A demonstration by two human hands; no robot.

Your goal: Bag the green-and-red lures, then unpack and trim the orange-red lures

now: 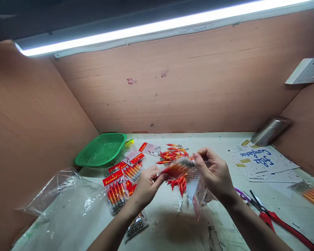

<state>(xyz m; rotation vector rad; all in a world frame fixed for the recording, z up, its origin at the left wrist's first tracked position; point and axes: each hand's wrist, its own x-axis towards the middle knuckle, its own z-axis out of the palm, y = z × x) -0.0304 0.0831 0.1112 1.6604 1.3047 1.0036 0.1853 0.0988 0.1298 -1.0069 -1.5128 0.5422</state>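
Observation:
My left hand (148,184) is closed on one end of a clear plastic packet (176,169) of red-orange pieces, blurred by motion. At the packet's other end my right hand (214,172) pinches with thumb and fingers. Printed clear plastic bags (195,188) hang from beneath my right hand. Behind the packet lies a loose pile of slim, tapered red-orange pieces (181,184) with metal ends. Left of my left hand are several filled packets (117,190) with red "Fortune" headers, some overlapping. Another filled packet (136,225) is partly hidden by my left forearm.
A green plastic basket (102,150) stands at the back left, with a large clear bag (70,205) in front. At right are red-handled pliers (267,212), purple-handled scissors (242,194), printed cards (264,162), a metal flask (270,131) and a packet of coloured sticks (312,195).

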